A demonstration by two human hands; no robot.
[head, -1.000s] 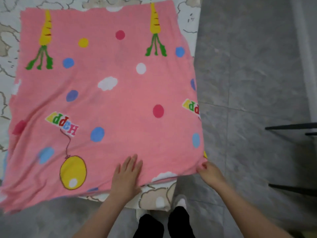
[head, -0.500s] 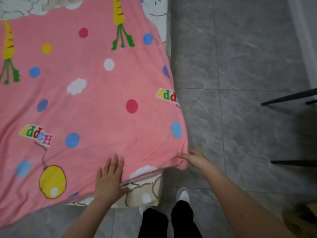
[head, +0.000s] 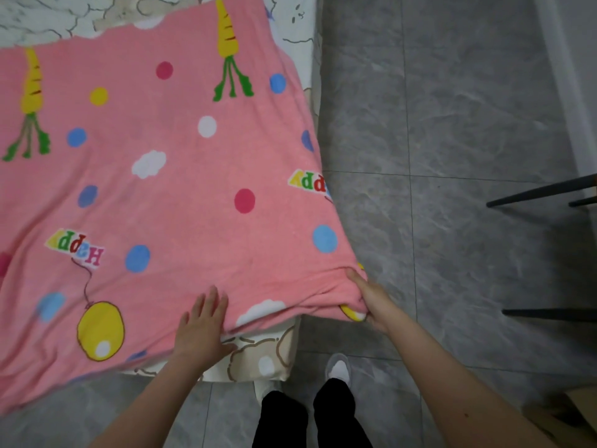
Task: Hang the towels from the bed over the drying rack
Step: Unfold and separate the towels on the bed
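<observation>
The pink carrot towel [head: 168,195] lies spread over the bed [head: 258,360], filling the left of the frame. The left hand [head: 202,328] presses flat on its near edge. The right hand [head: 371,299] pinches its bunched corner. Black rack bars [head: 542,192] poke in at right over grey floor tiles [head: 452,124].

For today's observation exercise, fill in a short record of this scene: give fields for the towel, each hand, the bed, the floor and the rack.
towel: pink towel with carrots, dots, clouds and balloons, spread flat over the bed
left hand: left hand lies flat on the towel's near edge, fingers straight
right hand: right hand grips the towel's near right corner, cloth bunched there
bed: bed sheet with a cartoon print shows under the towel's edge
floor: grey tiles
rack: dark bars at the right edge, bare, apart from the towel
</observation>
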